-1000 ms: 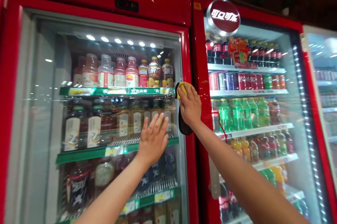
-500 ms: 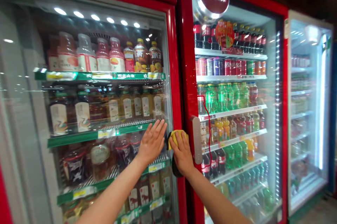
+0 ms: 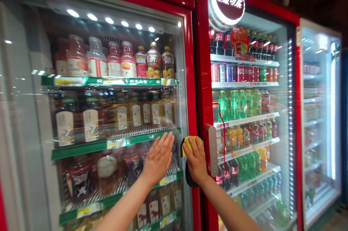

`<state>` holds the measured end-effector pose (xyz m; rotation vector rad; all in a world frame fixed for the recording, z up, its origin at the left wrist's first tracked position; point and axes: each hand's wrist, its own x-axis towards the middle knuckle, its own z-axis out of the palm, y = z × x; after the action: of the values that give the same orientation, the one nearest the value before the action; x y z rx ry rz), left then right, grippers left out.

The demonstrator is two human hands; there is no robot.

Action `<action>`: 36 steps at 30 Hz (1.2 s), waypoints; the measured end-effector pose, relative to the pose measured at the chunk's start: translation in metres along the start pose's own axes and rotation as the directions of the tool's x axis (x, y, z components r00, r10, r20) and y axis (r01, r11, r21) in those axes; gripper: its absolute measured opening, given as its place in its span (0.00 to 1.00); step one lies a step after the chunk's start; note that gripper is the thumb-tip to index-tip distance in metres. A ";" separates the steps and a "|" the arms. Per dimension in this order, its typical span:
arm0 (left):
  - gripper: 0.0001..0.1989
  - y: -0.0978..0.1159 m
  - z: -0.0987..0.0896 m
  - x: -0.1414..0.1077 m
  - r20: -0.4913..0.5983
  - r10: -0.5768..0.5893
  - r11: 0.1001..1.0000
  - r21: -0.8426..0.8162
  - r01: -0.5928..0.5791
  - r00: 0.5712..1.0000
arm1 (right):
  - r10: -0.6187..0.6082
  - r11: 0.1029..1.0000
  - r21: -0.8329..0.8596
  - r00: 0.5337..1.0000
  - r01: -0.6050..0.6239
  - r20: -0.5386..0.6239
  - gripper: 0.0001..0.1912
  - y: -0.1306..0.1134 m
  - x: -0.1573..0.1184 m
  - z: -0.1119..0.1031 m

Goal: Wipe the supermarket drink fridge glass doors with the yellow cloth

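Yellow, black-edged fabric cloth (image 3: 183, 151) at red-framed glass cooler door (image 3: 191, 79)

The right hand (image 3: 196, 160) holds the cloth at the door's right edge. The left hand (image 3: 157, 160), palm toward the door, is near that same edge. Just right stands a grey, upright bar handle (image 3: 212, 153).

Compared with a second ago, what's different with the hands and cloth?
Right hand and yellow cloth moved down along the red frame, from about the top shelf edge's level to just below the second green shelf edge. Left hand also shifted lower, fingers closer together. Unchanged: right hand's hold on the cloth, the top-shelf bottles.
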<state>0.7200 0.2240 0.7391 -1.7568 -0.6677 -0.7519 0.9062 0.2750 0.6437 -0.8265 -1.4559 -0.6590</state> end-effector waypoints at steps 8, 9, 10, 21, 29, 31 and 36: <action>0.37 -0.013 -0.006 -0.006 -0.066 -0.047 0.999 0.002 0.047 0.997 | 0.116 0.986 -0.123 0.993 -0.115 0.000 0.33 -0.031 0.140 -0.011; 0.37 -0.013 -0.006 -0.007 -0.073 -0.063 0.998 -0.001 0.063 0.995 | 0.043 0.992 -0.124 0.998 -0.038 0.041 0.33 -0.034 0.135 -0.011; 0.37 -0.014 -0.007 -0.009 -0.077 -0.073 0.997 -0.003 0.073 0.994 | -0.046 0.992 -0.117 0.995 0.056 0.086 0.32 -0.034 0.127 -0.011; 0.37 -0.014 -0.010 -0.001 -0.100 -0.094 0.992 -0.099 0.085 0.990 | 0.085 0.978 -0.194 0.996 -0.078 0.024 0.32 -0.022 0.178 -0.018; 0.37 0.019 0.013 -0.006 -0.087 -0.056 0.986 -0.160 0.041 0.995 | -0.224 0.967 -0.040 0.918 0.251 0.327 0.23 0.030 0.063 -0.071; 0.36 0.026 0.018 -0.002 -0.065 -0.022 0.984 -0.175 0.011 0.998 | -0.144 0.989 0.000 0.964 0.148 0.224 0.23 0.050 0.056 -0.096; 0.34 0.047 0.024 0.013 0.012 -0.029 0.979 -0.200 0.031 1.000 | 0.237 0.971 0.058 0.954 -0.230 -0.183 0.29 0.088 0.068 -0.122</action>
<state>0.7671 0.2351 0.7144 -1.9372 -0.6438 -0.8562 1.0507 0.2333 0.7115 -0.8679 -1.1742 -0.5150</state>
